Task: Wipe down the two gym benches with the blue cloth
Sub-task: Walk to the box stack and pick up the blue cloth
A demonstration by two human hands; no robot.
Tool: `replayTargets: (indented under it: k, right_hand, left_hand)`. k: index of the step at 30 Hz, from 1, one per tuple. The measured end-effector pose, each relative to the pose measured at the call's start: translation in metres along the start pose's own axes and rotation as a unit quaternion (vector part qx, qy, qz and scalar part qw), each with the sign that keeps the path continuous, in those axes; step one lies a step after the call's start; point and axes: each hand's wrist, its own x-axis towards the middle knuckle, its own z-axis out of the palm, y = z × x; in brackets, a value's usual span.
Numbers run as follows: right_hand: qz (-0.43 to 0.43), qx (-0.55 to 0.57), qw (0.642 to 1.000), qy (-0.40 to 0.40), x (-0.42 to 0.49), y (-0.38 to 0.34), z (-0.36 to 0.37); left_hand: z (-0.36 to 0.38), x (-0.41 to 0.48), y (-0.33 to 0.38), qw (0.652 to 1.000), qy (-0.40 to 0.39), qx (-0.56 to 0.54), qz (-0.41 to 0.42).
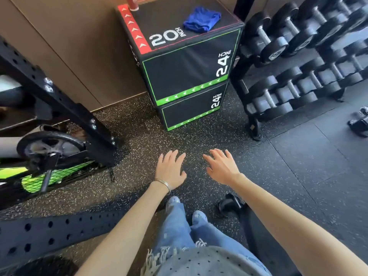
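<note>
The blue cloth (201,19) lies crumpled on top of a black plyo box (185,64) marked "20 INCH" and "24 INCH", far ahead of me against the wall. My left hand (170,169), with a thin bracelet at the wrist, and my right hand (222,166) hang side by side over the speckled floor, palms down, fingers spread, holding nothing. Both hands are well short of the box and the cloth. No bench is clearly in view; a black wheeled foot (231,204) shows beside my right leg.
A dumbbell rack (302,66) full of dumbbells fills the right side. A black perforated rack upright (59,100) and beam (59,230) stand at the left, with a wheel (49,148) and green machine behind. A red bottle (133,3) stands on the box's back corner. Loose dumbbells (360,122) lie at far right.
</note>
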Motion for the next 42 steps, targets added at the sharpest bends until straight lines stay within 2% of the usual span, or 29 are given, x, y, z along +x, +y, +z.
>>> replayTargets:
  k: [5,10,16,25,29,35,42]
  right_hand:
    - [0.020,0.019,0.999,-0.024,0.040,0.006,0.002]
    - [0.047,0.022,0.998,-0.032,0.108,0.017,-0.027]
    - [0.076,0.037,0.996,0.024,0.204,0.021,-0.091]
    - [0.103,0.062,0.993,-0.005,0.277,0.030,-0.101]
    - [0.089,0.049,0.995,-0.017,0.305,0.055,-0.105]
    - [0.065,0.041,0.997,-0.029,0.374,0.107,-0.135]
    - [0.000,0.042,0.997,0.071,0.467,0.176,-0.211]
  left_hand:
    - [0.006,0.046,-0.020,0.998,-0.052,-0.002,0.024]
    - [-0.027,0.121,-0.055,0.998,-0.040,0.011,0.042]
    - [-0.090,0.212,-0.099,0.997,-0.006,0.031,0.075]
    - [-0.098,0.284,-0.125,0.992,-0.057,0.051,0.100]
    - [-0.097,0.316,-0.122,0.991,-0.081,0.044,0.100]
    - [-0.128,0.397,-0.113,0.994,-0.061,0.029,0.089]
    - [-0.182,0.497,-0.094,0.998,-0.013,0.011,0.064]
